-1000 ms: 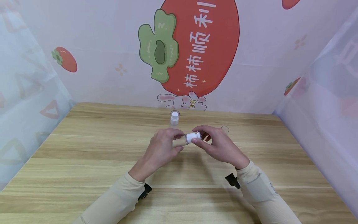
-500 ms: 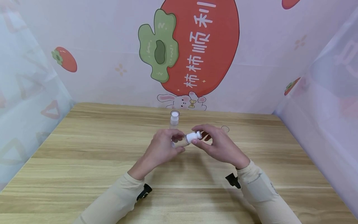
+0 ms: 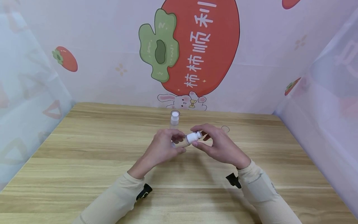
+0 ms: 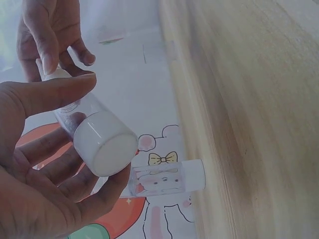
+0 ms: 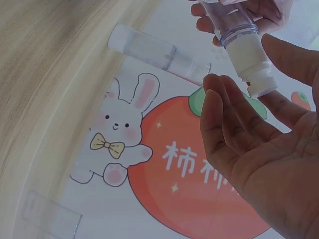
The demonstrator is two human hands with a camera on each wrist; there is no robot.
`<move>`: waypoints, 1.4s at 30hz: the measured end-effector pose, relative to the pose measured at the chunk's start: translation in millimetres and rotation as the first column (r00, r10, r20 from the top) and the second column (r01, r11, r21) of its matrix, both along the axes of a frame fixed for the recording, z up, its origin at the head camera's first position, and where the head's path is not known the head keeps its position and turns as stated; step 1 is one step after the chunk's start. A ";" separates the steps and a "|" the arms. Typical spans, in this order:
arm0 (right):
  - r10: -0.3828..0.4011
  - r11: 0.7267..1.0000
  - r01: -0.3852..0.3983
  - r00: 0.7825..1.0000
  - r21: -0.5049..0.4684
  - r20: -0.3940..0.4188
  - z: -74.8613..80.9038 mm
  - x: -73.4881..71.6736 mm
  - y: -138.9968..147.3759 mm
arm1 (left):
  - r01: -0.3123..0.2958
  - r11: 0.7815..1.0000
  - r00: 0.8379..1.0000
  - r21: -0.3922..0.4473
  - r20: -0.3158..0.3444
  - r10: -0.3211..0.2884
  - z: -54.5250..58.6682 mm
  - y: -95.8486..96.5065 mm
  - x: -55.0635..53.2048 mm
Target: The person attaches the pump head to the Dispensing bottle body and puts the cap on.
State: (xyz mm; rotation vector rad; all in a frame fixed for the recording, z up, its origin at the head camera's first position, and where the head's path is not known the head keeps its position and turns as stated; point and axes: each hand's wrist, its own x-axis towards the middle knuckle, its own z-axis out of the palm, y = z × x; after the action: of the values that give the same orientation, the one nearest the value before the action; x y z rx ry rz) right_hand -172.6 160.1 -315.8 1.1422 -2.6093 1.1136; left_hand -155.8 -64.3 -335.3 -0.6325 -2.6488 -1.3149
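My left hand grips a small clear bottle, tilted above the table, with fingers and thumb around its body. Its white base faces the left wrist camera. A white collar and pump top point toward my right hand. The right thumb lies against this white part and a finger passes behind it, while other fingers curl loosely apart from it, as the right wrist view shows. Behind the left hand a second clear bottle with a white top stands upright.
A clear cap stands on the wooden table, beyond the right hand. Printed cloth walls enclose the back and both sides. A black wrist mount sits under the right sleeve.
The held bottle has tilted a little more, its white end rising slightly. The right thumb has shifted slightly along the white part. The standing bottle and clear cap stay put.
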 end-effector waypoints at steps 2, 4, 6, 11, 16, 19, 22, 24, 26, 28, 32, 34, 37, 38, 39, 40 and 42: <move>0.008 1.000 -0.008 1.000 0.001 -0.005 0.0 -0.2 0.1 | 0.007 1.000 1.000 -0.001 0.001 -0.007 0.0 -0.4 0.1; 0.015 1.000 -0.015 1.000 0.002 -0.013 -0.2 -0.4 0.2 | 0.013 1.000 1.000 -0.002 0.004 -0.013 0.3 -0.7 0.2; 0.021 1.000 -0.021 1.000 0.004 -0.022 -0.4 -0.5 0.2 | 0.019 1.000 1.000 -0.003 0.005 -0.019 0.4 -0.8 0.2; 0.026 1.000 -0.026 0.999 0.007 -0.034 -1.1 -0.3 -0.1 | 0.025 1.000 1.000 -0.005 0.009 -0.025 0.4 -0.9 0.0; 0.015 1.000 -0.015 1.000 0.010 -0.026 -1.1 0.4 -0.5 | 0.011 1.000 1.000 -0.015 -0.007 -0.012 -0.2 -0.1 0.7; 0.004 1.000 -0.004 1.000 0.010 -0.019 -1.0 0.6 -0.7 | -0.010 1.000 0.999 -0.026 -0.033 0.009 -0.7 0.9 1.8; -0.008 1.000 0.008 1.000 0.011 -0.015 -1.1 0.4 -1.0 | -0.037 0.998 0.997 -0.048 -0.062 0.034 -1.1 2.0 3.0; -0.015 1.000 0.015 1.000 0.012 -0.013 -1.6 0.0 -1.4 | -0.056 0.996 0.995 -0.065 -0.083 0.051 -1.0 2.8 4.0; -0.023 1.000 0.023 1.000 0.015 -0.013 -2.1 -0.3 -1.7 | -0.073 0.994 0.992 -0.081 -0.105 0.064 -0.6 3.8 4.7; -0.032 0.999 0.032 0.999 0.020 -0.007 -2.6 -0.6 -2.0 | -0.085 0.992 0.990 -0.096 -0.118 0.073 0.0 4.4 5.7; -0.048 0.998 0.048 0.999 0.030 0.011 -2.3 -0.2 -2.5 | -0.099 0.987 0.987 -0.122 -0.136 0.083 0.3 5.6 6.3; -0.053 0.998 0.053 0.998 0.035 0.020 -1.8 0.0 -2.8 | -0.103 0.986 0.986 -0.128 -0.143 0.084 0.7 5.9 6.7; -0.061 0.997 0.060 0.998 0.043 0.032 -1.1 0.1 -3.5 | -0.107 0.986 0.984 -0.132 -0.154 0.086 1.0 6.3 6.6; -0.063 0.997 0.061 0.997 0.046 0.035 -0.8 0.1 -3.7 | -0.105 0.986 0.984 -0.132 -0.155 0.084 1.0 6.3 6.6; -0.065 0.997 0.063 0.997 0.049 0.037 -0.7 0.0 -3.7 | -0.104 0.986 0.984 -0.133 -0.157 0.083 1.0 6.1 6.7; -0.066 0.997 0.064 0.997 0.051 0.038 -0.6 -0.1 -3.8 | -0.103 0.986 0.984 -0.135 -0.159 0.081 0.9 6.1 6.4; -0.067 0.996 0.065 0.997 0.054 0.039 -0.5 -0.2 -3.9 | -0.101 0.985 0.984 -0.137 -0.161 0.079 0.5 6.0 6.0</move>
State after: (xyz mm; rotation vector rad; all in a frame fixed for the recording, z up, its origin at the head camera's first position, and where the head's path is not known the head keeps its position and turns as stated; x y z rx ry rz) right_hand -172.8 156.2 -316.2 1.0458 -2.7016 1.0722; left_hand -149.8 -58.3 -334.8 -0.5979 -2.6274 -1.0135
